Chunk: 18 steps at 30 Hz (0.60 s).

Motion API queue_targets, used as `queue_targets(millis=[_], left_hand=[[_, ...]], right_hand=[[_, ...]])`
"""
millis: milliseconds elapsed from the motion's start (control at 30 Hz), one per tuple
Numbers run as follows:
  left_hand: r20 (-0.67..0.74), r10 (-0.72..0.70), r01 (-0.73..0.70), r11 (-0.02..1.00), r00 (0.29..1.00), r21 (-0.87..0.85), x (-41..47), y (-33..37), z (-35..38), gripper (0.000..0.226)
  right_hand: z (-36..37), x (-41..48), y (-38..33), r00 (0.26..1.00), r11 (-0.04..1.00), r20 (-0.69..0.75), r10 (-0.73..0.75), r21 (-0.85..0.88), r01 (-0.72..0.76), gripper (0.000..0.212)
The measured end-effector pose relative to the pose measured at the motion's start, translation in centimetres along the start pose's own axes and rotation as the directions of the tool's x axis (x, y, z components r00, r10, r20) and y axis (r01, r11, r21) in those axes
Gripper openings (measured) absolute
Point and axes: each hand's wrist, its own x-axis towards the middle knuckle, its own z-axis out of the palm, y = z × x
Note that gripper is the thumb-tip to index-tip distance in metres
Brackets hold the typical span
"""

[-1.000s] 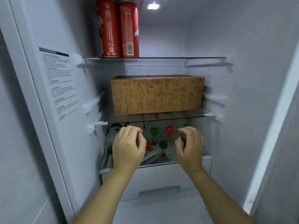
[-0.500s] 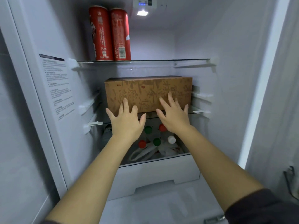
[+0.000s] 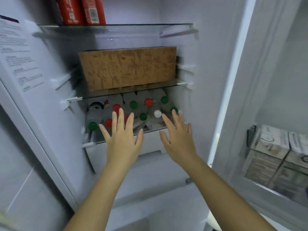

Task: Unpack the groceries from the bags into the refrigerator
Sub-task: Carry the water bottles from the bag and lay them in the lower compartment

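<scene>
The refrigerator stands open in front of me. A brown patterned box lies on the middle glass shelf. Below it, several clear bottles with green, red and white caps lie stacked on the lower shelf. Two red cans stand on the top shelf. My left hand is spread flat with straight fingers in front of the bottles, holding nothing. My right hand is likewise spread and empty beside it, its fingertips near the white cap.
A white drawer front sits under the bottle shelf. The fridge door hangs open at the right, its bin holding stacked white cartons. A label with text covers the left inner wall.
My hands left the bottles, rose flat to the brown box, and have now dropped back in front of the bottle shelf with fingers spread. The view shifted right, revealing the door bin.
</scene>
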Motion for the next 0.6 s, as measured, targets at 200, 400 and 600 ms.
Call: queue_targets(millis=[200, 400, 600], left_hand=[[0.159, 0.034, -0.013, 0.991, 0.987, -0.133, -9.1, 3.8, 0.3, 0.063], [0.373, 0.113, -0.044, 0.981, 0.921, -0.188, -19.6, 9.4, 1.2, 0.061], [0.534, 0.288, -0.140, 0.943, 0.795, -0.301, -29.5, 18.3, 0.7, 0.056]], right_hand=[[-2.9, -10.5, 2.2, 0.976, 0.997, 0.202, 0.078, -0.012, -0.077, 0.058], [-6.6, -24.9, 6.0, 0.930, 0.965, 0.259, 0.262, -0.044, -0.260, 0.057], [-11.5, -39.6, 10.2, 0.811, 0.827, 0.179, 0.557, -0.206, -0.523, 0.058]])
